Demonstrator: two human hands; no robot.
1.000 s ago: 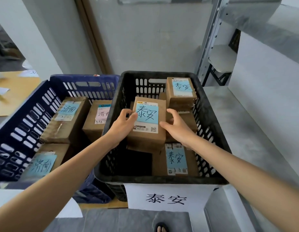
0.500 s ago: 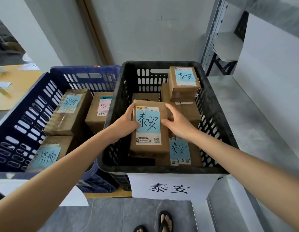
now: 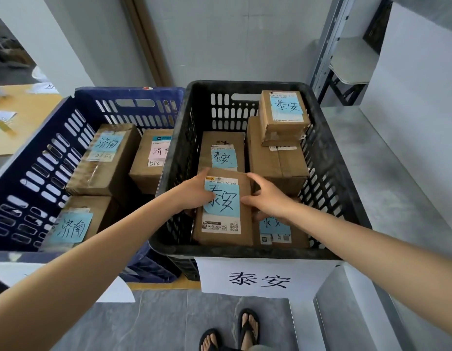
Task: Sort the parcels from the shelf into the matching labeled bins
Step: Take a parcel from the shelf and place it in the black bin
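The parcel (image 3: 223, 231) lies in the lower middle of the frame, in the near left part of the black bin (image 3: 331, 158), a slotted plastic crate with a white paper sign (image 3: 260, 277) on its front. At left stands a blue bin (image 3: 30, 178) of the same slotted make. The parcel is a flat brown cardboard oblong bearing a blue sticky note and a printed label. The left grip (image 3: 194, 192) clasps its left edge, thumb on top; the right grip (image 3: 268, 198) clasps its right edge.
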